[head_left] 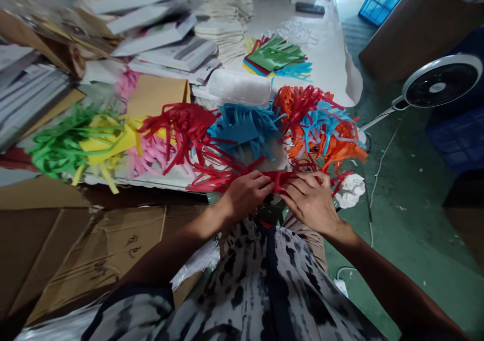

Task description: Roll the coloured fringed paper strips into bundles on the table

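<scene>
My left hand [245,195] and my right hand [312,200] pinch a red fringed paper strip [278,180] between them, in front of my body. Its cut fringes fan out over the table edge. Just beyond my hands lie a blue fringed paper bundle [242,127] and a mixed heap of orange, red and blue fringed paper [321,124]. Further left are red [177,129], pink [147,154], yellow [106,142] and green [64,139] fringed bundles. My fingers hide the middle of the red strip.
Crumpled white tissue [350,190] lies by my right hand. Behind are a stack of cut coloured paper [276,59] and piled white sheets [223,13]. Flattened cardboard [86,245] lies lower left. On the green floor [416,230] to the right stands a round fan [440,81] with a cable.
</scene>
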`<act>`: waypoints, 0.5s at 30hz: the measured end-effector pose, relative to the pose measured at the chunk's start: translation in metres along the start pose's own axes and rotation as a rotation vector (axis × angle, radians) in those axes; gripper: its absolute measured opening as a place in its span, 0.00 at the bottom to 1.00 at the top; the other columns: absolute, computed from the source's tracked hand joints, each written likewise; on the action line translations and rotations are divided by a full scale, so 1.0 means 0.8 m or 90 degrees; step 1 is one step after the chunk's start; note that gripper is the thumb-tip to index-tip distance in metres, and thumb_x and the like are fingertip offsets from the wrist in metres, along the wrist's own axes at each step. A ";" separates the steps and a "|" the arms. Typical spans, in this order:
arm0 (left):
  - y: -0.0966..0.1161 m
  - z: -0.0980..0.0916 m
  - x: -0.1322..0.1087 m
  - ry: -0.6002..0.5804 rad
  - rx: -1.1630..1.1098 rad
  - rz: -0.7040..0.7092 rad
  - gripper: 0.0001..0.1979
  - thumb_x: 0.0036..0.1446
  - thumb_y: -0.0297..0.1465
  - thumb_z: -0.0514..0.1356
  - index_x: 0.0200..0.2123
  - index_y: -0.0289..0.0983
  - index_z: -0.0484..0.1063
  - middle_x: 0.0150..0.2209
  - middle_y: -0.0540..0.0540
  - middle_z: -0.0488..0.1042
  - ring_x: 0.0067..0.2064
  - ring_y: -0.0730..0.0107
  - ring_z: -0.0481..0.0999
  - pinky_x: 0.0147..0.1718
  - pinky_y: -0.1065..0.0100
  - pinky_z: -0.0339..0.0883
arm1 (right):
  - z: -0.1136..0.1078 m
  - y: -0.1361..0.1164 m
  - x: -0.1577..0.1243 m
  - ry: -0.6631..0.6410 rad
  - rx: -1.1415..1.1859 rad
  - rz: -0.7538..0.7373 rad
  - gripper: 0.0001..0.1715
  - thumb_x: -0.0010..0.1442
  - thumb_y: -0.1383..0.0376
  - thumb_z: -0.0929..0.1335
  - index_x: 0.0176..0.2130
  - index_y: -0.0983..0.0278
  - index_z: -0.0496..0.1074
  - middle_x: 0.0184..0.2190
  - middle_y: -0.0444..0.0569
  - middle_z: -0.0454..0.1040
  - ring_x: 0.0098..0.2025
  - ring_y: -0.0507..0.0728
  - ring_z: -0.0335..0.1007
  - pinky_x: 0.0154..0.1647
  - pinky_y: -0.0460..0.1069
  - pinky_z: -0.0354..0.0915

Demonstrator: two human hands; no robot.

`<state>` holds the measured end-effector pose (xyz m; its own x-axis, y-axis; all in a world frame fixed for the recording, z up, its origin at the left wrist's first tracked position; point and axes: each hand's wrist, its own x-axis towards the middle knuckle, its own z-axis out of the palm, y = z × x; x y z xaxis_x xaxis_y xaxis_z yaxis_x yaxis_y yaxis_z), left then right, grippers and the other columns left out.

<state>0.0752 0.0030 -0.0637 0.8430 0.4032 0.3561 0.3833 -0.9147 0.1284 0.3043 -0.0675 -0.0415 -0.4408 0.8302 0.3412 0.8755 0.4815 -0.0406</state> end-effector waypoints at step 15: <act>-0.004 -0.012 0.013 -0.069 -0.087 -0.076 0.10 0.67 0.37 0.64 0.45 0.37 0.79 0.45 0.42 0.80 0.47 0.58 0.76 0.46 0.60 0.72 | 0.001 0.039 -0.003 -0.055 -0.049 -0.142 0.13 0.70 0.73 0.66 0.43 0.61 0.79 0.42 0.48 0.84 0.47 0.58 0.72 0.61 0.59 0.54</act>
<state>0.0790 0.0094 -0.0514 0.8330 0.5029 0.2307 0.4340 -0.8525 0.2913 0.3323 -0.0543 -0.0442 -0.6374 0.7281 0.2522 0.7655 0.6357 0.0992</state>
